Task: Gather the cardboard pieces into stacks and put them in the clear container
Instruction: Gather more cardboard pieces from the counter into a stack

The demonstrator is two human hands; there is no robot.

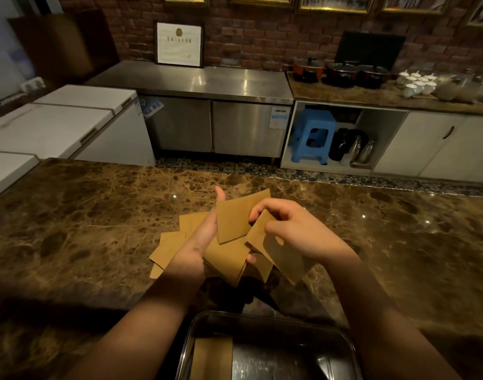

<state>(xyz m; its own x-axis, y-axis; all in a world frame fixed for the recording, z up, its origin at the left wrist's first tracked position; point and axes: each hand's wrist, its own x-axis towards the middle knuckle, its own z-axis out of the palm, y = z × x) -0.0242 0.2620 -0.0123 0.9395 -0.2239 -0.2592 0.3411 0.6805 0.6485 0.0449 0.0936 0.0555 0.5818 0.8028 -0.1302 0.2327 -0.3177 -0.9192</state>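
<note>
Above the marble counter point(98, 220) my left hand point(199, 242) holds a loose bunch of brown cardboard pieces point(226, 256), thumb pointing up. My right hand point(292, 223) pinches one square cardboard piece point(235, 218) at its right edge, with more pieces fanned beneath it. A few other pieces point(169, 248) lie on the counter behind my left wrist. The clear container point(341, 341) sits at the near edge below my arms, and a stack of cardboard point(211, 357) stands inside it at the left.
White chest freezers point(57, 127) stand at the left. A steel cabinet point(207, 111) lines the far wall. A blue stool point(313, 135) sits in an open shelf, and pots point(341, 74) with white cups rest on the back counter.
</note>
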